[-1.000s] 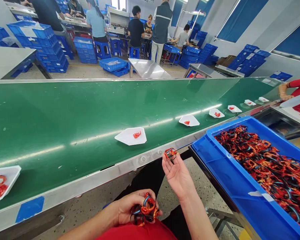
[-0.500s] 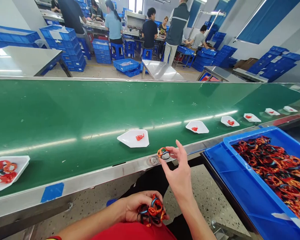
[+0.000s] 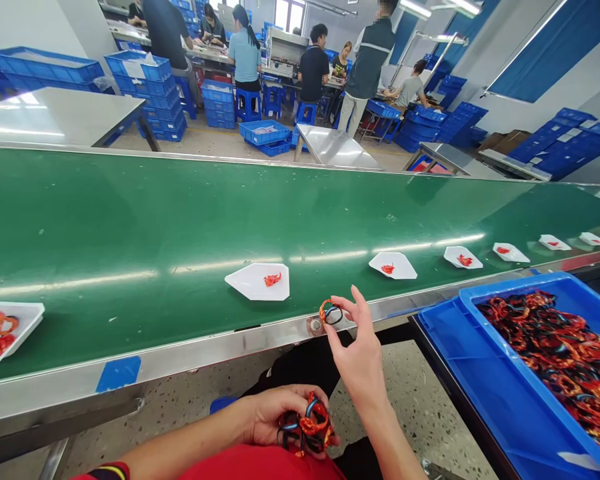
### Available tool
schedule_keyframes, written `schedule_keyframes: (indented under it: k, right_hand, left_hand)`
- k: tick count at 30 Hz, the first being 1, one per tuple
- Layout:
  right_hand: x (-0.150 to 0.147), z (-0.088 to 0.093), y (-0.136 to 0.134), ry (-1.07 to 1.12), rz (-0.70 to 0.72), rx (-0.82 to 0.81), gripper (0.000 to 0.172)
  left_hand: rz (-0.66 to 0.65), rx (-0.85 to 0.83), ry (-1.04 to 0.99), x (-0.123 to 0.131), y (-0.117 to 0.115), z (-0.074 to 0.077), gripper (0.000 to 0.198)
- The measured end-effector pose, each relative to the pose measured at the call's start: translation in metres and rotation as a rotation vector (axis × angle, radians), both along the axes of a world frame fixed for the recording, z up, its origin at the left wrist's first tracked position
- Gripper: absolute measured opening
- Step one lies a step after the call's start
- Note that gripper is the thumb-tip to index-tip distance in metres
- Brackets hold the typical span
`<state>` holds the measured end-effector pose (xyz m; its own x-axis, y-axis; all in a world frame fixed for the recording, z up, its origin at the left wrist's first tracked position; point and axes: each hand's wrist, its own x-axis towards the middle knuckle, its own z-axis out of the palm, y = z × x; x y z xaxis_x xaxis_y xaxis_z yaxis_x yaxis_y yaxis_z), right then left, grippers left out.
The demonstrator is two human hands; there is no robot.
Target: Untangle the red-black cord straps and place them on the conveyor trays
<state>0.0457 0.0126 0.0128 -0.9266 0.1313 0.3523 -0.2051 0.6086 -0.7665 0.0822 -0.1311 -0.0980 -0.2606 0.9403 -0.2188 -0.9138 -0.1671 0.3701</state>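
Note:
My right hand [image 3: 363, 357] is raised at the near edge of the conveyor. Its thumb and fingertips pinch one small orange-and-black ring-shaped piece [image 3: 323, 313], held just over the metal rail. Lower down, close to my red shirt, my left hand [image 3: 273, 413] is closed around a bunch of similar ring-shaped pieces [image 3: 314, 427] in red, orange, black and blue. A white tray [image 3: 247, 283] with a red bit on it lies on the belt beyond my right hand. The far-left tray [image 3: 27, 327] carries red bits and an orange ring-shaped piece.
The green conveyor belt [image 3: 190, 207] crosses in front, with several more white trays [image 3: 403, 267] toward the right. A blue bin [image 3: 467, 300] full of ring-shaped pieces stands at right. Behind the belt are metal tables [image 3: 340, 148], stacked blue crates [image 3: 150, 100] and several people.
The white trays have shifted slightly left along the belt. The ring-shaped piece in my right hand has turned a little. My left hand keeps its bunch, and the view has tilted slightly.

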Motion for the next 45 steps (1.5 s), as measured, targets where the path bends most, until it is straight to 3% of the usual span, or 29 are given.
schedule_keyframes:
  k: [7, 11, 16, 19, 23, 29, 32, 37, 40, 45]
  right_hand:
    - [-0.006, 0.002, -0.008, 0.076, 0.07, 0.079, 0.061]
    - [-0.029, 0.015, -0.035, 0.225, 0.244, 0.145, 0.053]
    - [-0.047, 0.031, -0.058, 0.252, 0.456, 0.251, 0.06]
    - [-0.027, 0.03, -0.041, 0.181, 0.393, 0.219, 0.045]
    - [0.021, 0.011, 0.005, -0.072, 0.301, 0.078, 0.025]
    - [0.087, -0.02, 0.049, -0.308, 0.275, -0.04, 0.024]
    - [0.103, -0.022, 0.051, -0.382, 0.299, -0.053, 0.031]
    - [0.107, -0.023, 0.039, -0.368, 0.343, 0.091, 0.05]
    - [0.104, -0.028, 0.034, -0.323, 0.338, 0.119, 0.043]
    - [0.106, -0.029, 0.032, -0.312, 0.249, 0.022, 0.036]
  left_hand:
    - [0.023, -0.013, -0.024, 0.0, 0.002, 0.0, 0.026]
    - [0.025, -0.04, -0.024, 0.002, 0.003, 0.005, 0.026]
    - [0.068, -0.099, -0.049, 0.003, 0.002, 0.01, 0.028]
    - [0.065, -0.05, -0.021, 0.001, 0.001, 0.007, 0.027]
    - [0.038, -0.035, -0.01, -0.001, 0.004, 0.007, 0.029]
    - [0.065, -0.145, -0.03, 0.0, 0.01, 0.022, 0.026]
    - [0.059, -0.164, -0.011, 0.001, 0.011, 0.023, 0.025]
    - [0.075, -0.17, 0.023, 0.002, 0.018, 0.024, 0.023]
    - [0.048, -0.193, 0.015, 0.003, 0.021, 0.024, 0.02]
    - [0.078, -0.162, -0.031, 0.003, 0.017, 0.02, 0.03]
